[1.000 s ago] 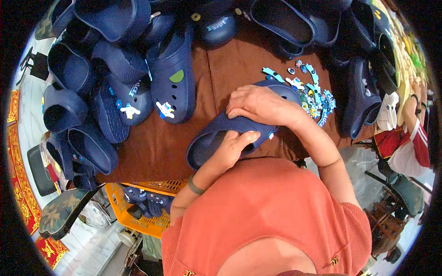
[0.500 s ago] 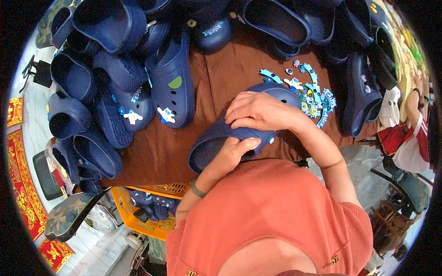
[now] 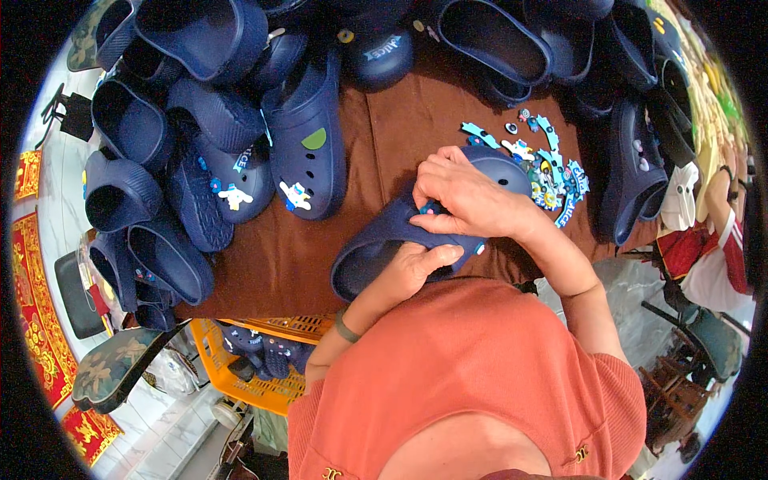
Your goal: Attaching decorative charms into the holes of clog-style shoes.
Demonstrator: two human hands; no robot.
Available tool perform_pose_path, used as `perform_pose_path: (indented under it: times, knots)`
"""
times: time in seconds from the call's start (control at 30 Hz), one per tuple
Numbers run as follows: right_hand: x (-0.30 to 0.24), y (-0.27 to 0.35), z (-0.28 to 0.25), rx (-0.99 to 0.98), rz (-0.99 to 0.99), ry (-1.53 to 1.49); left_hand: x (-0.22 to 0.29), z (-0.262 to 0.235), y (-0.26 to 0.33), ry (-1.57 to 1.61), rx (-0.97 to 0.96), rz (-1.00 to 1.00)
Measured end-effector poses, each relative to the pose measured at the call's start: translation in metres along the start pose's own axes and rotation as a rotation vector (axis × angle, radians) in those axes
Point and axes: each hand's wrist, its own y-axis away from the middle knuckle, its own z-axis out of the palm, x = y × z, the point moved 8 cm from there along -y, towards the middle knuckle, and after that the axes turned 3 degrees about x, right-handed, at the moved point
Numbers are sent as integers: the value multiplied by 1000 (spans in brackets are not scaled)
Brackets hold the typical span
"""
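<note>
In front of me on the brown cloth lies a navy blue foam clog (image 3: 364,256), its toe pointing up and to the right. My left hand (image 3: 420,268) grips its near side, the fingers inside the foot opening and the thumb on the outside. Over the upper, my right hand (image 3: 476,196) has thumb and fingers bent around a small shoe charm (image 3: 432,209), mostly hidden by them. A small light charm (image 3: 479,250) shows on the clog's near side. Just beyond the toe lies a pile of loose colourful charms (image 3: 552,188), several with light blue banner shapes.
Navy clogs crowd the left, including an upright one (image 3: 308,172) with a white charm. More clogs (image 3: 496,40) line the far edge, and another (image 3: 632,172) stands at right. Below the brown-covered table (image 3: 264,280), an orange crate (image 3: 268,392) holds clogs. A person's arm (image 3: 720,200) shows far right.
My right hand has lifted and bent its fingers on the upper, so a small charm now shows between them. The left hand keeps its hold. The view has shifted slightly.
</note>
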Motion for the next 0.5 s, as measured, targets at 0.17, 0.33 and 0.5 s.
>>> perform_pose_path:
  times: [0.17, 0.33, 0.5]
  knots:
    - [-2, 2, 3, -1, 42, 65, 1, 2, 0, 7, -41, 22]
    - [-5, 4, -1, 85, 63, 105, -2, 1, 1, 5, -15, -1]
    - [-7, 9, -5, 190, 86, 176, -9, 0, 0, 207, 44, 35]
